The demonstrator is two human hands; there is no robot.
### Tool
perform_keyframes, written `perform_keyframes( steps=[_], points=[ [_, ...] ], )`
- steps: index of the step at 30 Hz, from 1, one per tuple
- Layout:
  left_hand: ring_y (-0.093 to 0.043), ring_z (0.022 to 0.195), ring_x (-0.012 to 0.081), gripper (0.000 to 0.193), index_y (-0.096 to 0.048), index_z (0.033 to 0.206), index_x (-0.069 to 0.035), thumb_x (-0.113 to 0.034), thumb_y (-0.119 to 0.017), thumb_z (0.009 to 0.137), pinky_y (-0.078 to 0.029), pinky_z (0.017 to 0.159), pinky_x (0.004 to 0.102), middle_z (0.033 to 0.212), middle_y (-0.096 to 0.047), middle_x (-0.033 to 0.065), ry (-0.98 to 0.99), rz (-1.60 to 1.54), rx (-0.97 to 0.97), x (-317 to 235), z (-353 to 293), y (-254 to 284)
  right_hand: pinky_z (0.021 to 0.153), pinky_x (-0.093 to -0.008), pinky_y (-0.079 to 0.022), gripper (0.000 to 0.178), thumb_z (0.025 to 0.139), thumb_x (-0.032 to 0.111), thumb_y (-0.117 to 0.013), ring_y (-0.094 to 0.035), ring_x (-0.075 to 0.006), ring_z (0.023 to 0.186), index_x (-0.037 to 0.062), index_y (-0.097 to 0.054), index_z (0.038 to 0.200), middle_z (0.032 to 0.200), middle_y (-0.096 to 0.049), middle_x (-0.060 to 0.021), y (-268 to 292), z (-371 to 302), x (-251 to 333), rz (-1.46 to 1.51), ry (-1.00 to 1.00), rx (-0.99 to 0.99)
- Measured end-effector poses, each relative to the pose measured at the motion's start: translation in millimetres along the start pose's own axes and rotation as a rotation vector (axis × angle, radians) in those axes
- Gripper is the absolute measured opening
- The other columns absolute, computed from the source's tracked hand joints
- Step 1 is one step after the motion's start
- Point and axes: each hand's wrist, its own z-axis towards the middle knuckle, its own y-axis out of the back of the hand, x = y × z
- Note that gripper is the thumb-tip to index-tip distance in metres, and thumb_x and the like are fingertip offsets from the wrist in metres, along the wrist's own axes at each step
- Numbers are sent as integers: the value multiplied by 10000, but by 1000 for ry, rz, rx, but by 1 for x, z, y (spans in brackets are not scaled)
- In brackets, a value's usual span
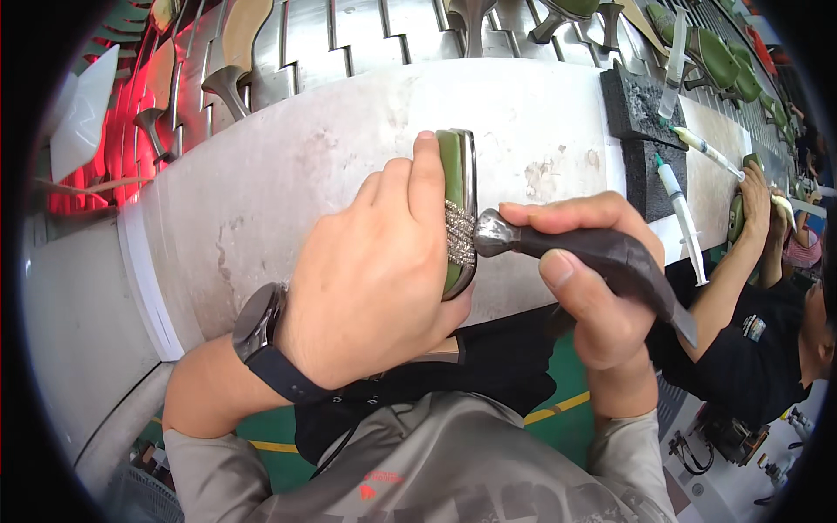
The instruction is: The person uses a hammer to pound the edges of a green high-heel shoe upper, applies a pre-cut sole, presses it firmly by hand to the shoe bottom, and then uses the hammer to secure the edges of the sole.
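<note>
My left hand lies over a green shoe piece, pressing it on edge against the table with its fingers and thumb. That piece has a shiny metallic rim, and a band of glittering stones crosses its middle. Part of it is hidden behind my hand. In my right hand is a dark metal shoemaker's hammer, gripped close to its head. Its round face is at the rim beside the stone band, touching or nearly touching it. The hammer's flat, thin end points down to the right.
A pale, stained worktable lies under my hands. Beyond it runs a slatted metal conveyor bearing heeled shoe parts. Black foam blocks and syringes are at the right, near a co-worker's hands. Red light glows far left.
</note>
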Motion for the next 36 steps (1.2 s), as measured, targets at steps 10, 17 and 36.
perform_keyframes(
  steps=[10, 17, 36],
  points=[
    [-641, 1018, 428, 1087, -276, 1528, 178, -248, -871, 724, -561, 841, 469, 1150, -597, 271, -33, 40, -29, 2, -3, 4, 812, -261, -555, 182, 935, 84, -750, -703, -102, 873, -37, -724, 1068, 943, -778, -66, -11, 74, -7, 25, 183, -170],
    [-587, 1324, 379, 1217, -259, 1604, 90, -299, -959, 687, -472, 1106, 427, 1460, -545, 270, -238, -84, -404, 19, -10, 54, 926, -312, -592, 154, 950, 111, -739, -740, -182, 1001, -23, -735, 1027, 1043, -775, -119, 9, 76, -41, 162, -41, -262],
    [-729, 974, 294, 623, -548, 1263, -28, -130, -884, 749, -569, 849, 367, 1137, -707, 150, -472, -362, -587, -31, -23, 36, 1025, -498, -563, 416, 913, 284, -818, -723, -410, 1116, -39, -619, 1083, 1119, -729, -300, -34, -42, 107, -318, 515, 140]
  ],
)
